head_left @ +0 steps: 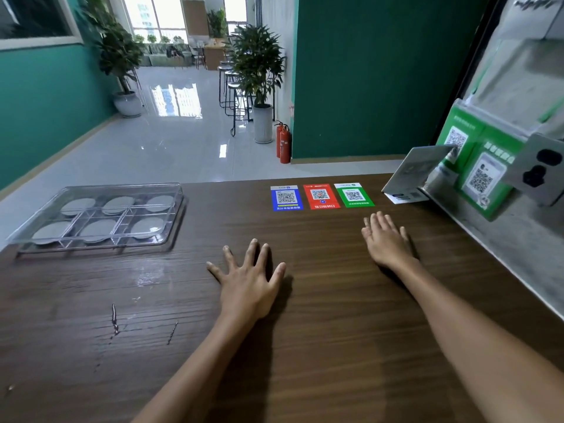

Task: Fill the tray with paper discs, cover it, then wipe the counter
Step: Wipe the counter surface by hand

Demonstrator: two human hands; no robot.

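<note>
Head view: at ten o'clock on the counter (pixel 305 300), a covered clear tray (pixel 100 218) holds six paper discs (pixel 98 231). Left hand (pixel 248 283) and right hand (pixel 387 242) lie flat, fingers spread, holding nothing. Tray looks light, rigid, slippery; best lifted by its long edges.

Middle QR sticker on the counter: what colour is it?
Red, with a white QR panel; the middle sticker shows in the head view.

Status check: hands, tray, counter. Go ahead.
Both hands open, flat on counter: left hand, right hand. Tray far left, six discs in, clear lid on. No cloth in view.
</note>
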